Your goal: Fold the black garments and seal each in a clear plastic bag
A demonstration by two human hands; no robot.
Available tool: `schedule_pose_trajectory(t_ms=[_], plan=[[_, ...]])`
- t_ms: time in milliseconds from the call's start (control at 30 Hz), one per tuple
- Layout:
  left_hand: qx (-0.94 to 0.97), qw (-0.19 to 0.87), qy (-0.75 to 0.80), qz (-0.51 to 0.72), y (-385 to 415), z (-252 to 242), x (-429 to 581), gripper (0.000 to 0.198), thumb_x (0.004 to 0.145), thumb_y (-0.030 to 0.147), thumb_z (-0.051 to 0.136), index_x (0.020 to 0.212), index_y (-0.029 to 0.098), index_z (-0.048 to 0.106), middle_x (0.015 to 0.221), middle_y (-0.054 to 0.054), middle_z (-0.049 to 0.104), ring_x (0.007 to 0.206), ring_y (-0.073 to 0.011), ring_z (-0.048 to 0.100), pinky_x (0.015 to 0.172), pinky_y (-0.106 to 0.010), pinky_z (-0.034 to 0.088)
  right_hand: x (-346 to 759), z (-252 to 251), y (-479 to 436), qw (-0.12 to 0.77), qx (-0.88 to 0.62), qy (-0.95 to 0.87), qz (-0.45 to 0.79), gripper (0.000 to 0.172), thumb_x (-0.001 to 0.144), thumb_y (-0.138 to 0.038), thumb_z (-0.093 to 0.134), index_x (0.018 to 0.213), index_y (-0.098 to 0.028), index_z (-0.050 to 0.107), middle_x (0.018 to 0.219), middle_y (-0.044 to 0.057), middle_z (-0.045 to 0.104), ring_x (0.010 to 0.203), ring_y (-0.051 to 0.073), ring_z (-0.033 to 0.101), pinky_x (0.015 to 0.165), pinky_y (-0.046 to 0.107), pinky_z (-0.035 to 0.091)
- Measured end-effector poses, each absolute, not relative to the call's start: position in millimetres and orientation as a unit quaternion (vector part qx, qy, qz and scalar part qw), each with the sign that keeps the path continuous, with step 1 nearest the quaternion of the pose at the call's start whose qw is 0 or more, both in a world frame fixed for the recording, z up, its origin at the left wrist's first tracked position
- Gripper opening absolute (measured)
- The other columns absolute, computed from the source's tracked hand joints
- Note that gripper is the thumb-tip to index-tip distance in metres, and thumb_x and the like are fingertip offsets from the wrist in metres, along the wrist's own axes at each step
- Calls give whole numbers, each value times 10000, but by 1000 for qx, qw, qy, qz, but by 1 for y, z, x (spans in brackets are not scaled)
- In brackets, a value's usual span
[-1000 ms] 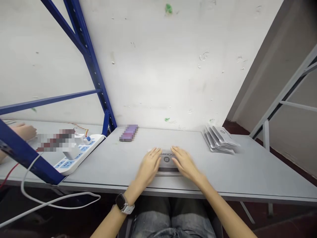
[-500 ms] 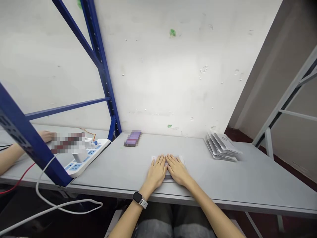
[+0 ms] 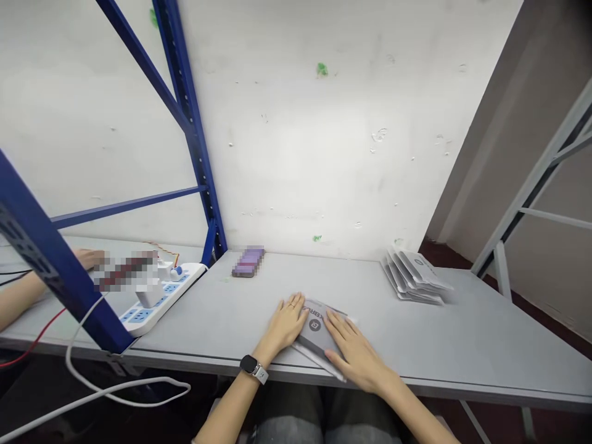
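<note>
A flat grey packet (image 3: 319,330) with a round logo and dark lettering lies turned at an angle near the table's front edge. A pale, thin layer, perhaps its wrapper, sticks out around its edges. My left hand (image 3: 285,320) rests along its left side, fingers stretched out, with a ring on one finger and a watch on the wrist. Across the packet's right side lies my right hand (image 3: 354,351), fingers extended and thumb spread toward the front.
Similar packets (image 3: 414,277) stand stacked at the right of the table (image 3: 194,327). A blurred purple phone-like object (image 3: 248,261) lies near the wall. Left are a power strip (image 3: 161,299), a blue frame post (image 3: 65,265), cables (image 3: 124,385) and another person's hand (image 3: 87,258).
My hands have moved apart, from side by side on top of the packet to its two sides. The packet has turned and its printed face now shows. The stack has stayed put.
</note>
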State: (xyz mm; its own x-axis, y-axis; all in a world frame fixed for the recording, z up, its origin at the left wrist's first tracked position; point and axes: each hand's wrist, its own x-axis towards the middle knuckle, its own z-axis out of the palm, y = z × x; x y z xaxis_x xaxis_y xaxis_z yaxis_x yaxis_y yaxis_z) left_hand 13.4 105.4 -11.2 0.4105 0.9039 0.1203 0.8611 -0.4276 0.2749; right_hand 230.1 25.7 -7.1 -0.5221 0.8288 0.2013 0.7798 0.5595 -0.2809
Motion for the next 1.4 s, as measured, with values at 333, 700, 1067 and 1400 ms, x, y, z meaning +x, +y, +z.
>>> schedule_pose_trajectory(t_ms=[333,700,1067,1400], plan=[[882,164,425,124,102,-4,12,476,982,411,287,1429,259,350,1497,-23,314,1405,-193,238,1158,-444,213,231,-28,-19,190,-353,-916,-18,780,837,-177,565,1488,-324,161,1515,53,249,1389,313,241,1089,553,351],[836,132,468,255,112,-22,-3,467,992,394,266,1423,243,364,1451,-46,402,1359,-220,346,1083,-453,366,343,11,-6,592,-600,-516,151,379,887,-375,504,1197,-196,629,1134,80,680,1095,292,613,892,456,538],[866,72,476,132,107,-22,7,501,971,469,289,1432,281,342,1521,-31,263,1407,-249,227,1128,-496,264,456,38,132,496,-698,-516,-43,463,764,-128,359,1095,-174,679,1258,93,603,1276,291,439,1086,524,247],[861,75,483,138,105,-26,4,485,971,472,294,1432,325,328,1522,2,260,1407,-250,233,1135,-488,262,462,45,125,501,-689,-520,-62,558,828,-150,333,1375,-164,440,1400,102,462,1313,259,396,1097,433,302]])
